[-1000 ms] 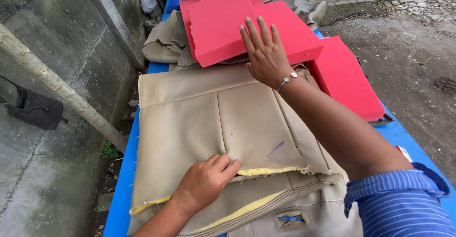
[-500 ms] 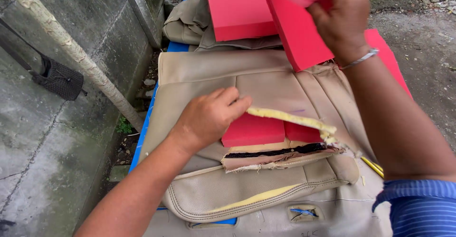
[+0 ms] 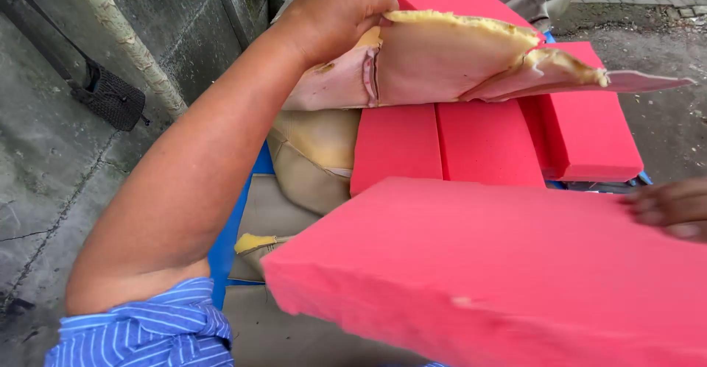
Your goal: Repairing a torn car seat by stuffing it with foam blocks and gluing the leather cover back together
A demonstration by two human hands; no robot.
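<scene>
Nearest, lower right of the frame, your right hand (image 3: 674, 209) grips the far edge of a red foam slab (image 3: 501, 271), long axis running left to right. Beyond, your left hand (image 3: 335, 10) pinches the beige cover flap (image 3: 449, 61) raised, top centre. Under it lie red foam blocks (image 3: 449, 146), unobstructed.

The left arm is reaching up and forward, elbow bent, blue striped sleeve at the shoulder. The left hand (image 3: 335, 10) is closing in a fist-like grip. The right hand (image 3: 674, 209) is showing only curled fingertips at the frame's edge.
</scene>
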